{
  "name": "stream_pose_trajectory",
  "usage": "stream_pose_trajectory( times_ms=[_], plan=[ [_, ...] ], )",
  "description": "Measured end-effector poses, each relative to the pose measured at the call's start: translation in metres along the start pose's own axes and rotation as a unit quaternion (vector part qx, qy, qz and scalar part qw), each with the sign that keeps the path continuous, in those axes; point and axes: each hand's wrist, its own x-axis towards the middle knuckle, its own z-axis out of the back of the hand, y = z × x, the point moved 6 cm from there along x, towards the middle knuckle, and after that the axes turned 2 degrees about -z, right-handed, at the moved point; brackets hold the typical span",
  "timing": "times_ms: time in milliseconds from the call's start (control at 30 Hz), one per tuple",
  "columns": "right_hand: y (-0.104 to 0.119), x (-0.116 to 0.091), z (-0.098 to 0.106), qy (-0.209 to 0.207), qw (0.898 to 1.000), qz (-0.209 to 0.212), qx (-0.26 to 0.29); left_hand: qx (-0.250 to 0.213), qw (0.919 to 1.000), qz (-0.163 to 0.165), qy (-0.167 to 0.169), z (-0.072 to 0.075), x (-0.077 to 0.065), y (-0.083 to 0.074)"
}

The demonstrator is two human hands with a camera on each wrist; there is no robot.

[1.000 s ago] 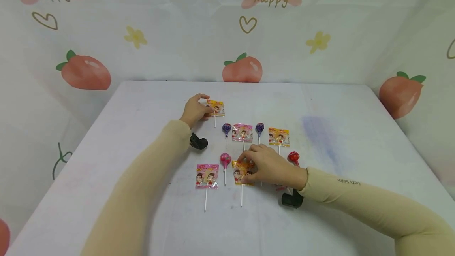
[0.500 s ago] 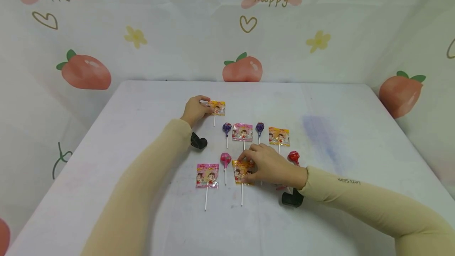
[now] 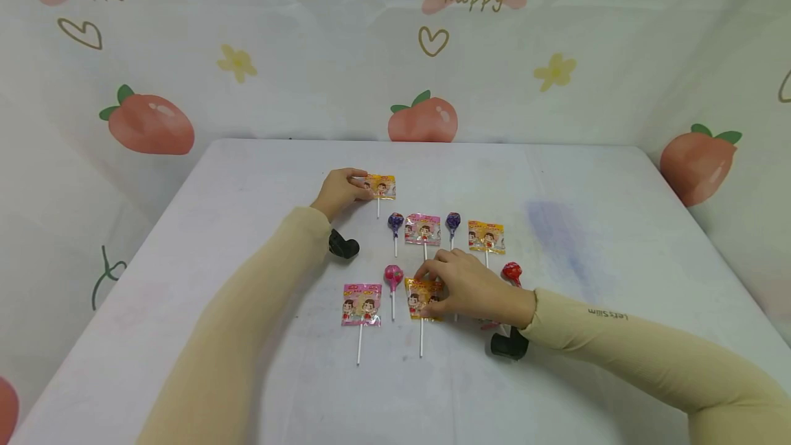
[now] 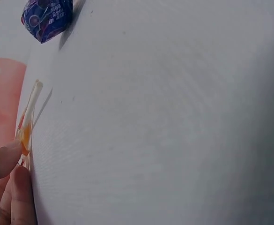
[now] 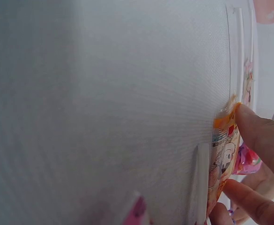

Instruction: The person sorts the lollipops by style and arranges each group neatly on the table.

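My left hand (image 3: 340, 192) pinches the left side of a flat lollipop in an orange-yellow wrapper (image 3: 383, 187) at the far part of the table; its white stick points toward me. Nearer to me, my right hand (image 3: 472, 287) has its thumb and fingertips on the edges of another orange-wrapped lollipop (image 3: 417, 299). In the right wrist view this orange wrapper (image 5: 225, 152) lies between thumb and fingers. A purple ball lollipop (image 3: 395, 221) lies just below the left hand's one. To the right hand's left are a pink ball lollipop (image 3: 393, 275) and a pink-wrapped flat lollipop (image 3: 361, 306).
In the back row lie a pink-wrapped lollipop (image 3: 423, 229), a second purple ball lollipop (image 3: 453, 221) and a yellow-wrapped one (image 3: 486, 236). A red ball lollipop (image 3: 511, 272) is beside the right wrist, which partly hides another wrapper. White cloth covers the table (image 3: 247, 177).
My left hand has shifted the orange-yellow-wrapped lollipop slightly to the right. The right hand stays in place on its lollipop.
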Motion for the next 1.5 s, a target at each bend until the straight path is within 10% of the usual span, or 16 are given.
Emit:
stream_pose_trajectory(
  times_ms=[1500],
  plan=[
    [0.0009, 0.0014, 0.0001, 0.004, 1.0, -0.003, -0.001, 0.026, 0.9993, 0.014, 0.021, -0.0023, 0.0061, 0.0024]
  ],
)
